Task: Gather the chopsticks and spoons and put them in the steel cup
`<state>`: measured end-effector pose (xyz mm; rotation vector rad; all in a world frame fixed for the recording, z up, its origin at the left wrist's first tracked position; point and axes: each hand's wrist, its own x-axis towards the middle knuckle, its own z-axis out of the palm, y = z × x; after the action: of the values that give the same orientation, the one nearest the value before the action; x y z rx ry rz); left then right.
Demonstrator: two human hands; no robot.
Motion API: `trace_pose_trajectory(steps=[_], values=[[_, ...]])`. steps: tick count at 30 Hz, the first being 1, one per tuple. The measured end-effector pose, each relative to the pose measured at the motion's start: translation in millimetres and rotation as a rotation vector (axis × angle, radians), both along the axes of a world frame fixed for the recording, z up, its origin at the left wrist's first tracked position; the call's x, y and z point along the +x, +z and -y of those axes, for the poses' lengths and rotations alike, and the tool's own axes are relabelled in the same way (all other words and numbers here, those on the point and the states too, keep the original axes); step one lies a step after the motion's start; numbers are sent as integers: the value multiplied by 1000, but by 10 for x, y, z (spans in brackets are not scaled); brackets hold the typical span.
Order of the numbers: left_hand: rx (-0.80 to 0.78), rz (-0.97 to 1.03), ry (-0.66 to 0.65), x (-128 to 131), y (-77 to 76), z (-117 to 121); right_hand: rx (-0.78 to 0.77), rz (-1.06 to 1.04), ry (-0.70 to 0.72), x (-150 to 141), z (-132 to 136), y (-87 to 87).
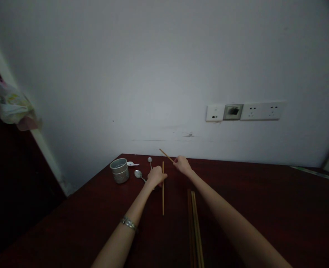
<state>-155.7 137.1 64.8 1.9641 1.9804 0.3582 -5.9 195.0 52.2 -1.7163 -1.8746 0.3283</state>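
My left hand (155, 176) is closed at the middle of a light wooden chopstick (163, 199), its thumb across the stick. Farther right, my right hand (182, 165) pinches the end of another chopstick (166, 155), which slants up to the left toward the wall. Two metal spoons lie just left of my left hand: a small one (150, 160) at the back and a larger one (138, 174) nearer, their handles partly hidden by the hand. Between my forearms lie several more chopsticks (197, 227), some pale and some darker reddish, running toward me.
A grey metal cup (120, 173) stands at the table's left edge, with a white spoon (132, 164) beside it. The dark red table (253, 201) meets a pale wall with sockets (248, 111). A plastic bag (12, 104) hangs at the left.
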Motion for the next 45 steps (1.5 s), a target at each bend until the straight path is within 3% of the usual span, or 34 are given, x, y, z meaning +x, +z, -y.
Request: trace_pose_trajectory(steps=[8, 12, 18, 24, 28, 34, 45], values=[[13, 334, -101, 65, 247, 39, 80, -196, -38, 692, 479, 235], [82, 452, -95, 172, 331, 129, 1, -449, -25, 958, 837, 288], [34, 734, -203, 453, 417, 420, -145, -925, -10, 1110, 1438, 338], [-119, 916, -344, 689, 434, 719, -239, -1152, 59, 1160, 1923, 240], [-188, 1013, -383, 824, 412, 789, -243, -1193, 49, 1171, 2067, 144], [-197, 1168, -326, 982, 397, 794, -212, -1189, 65, 1099, 2165, 25], [-209, 1332, -248, 1106, 193, 805, -150, -1211, 58, 1008, 2155, -181]])
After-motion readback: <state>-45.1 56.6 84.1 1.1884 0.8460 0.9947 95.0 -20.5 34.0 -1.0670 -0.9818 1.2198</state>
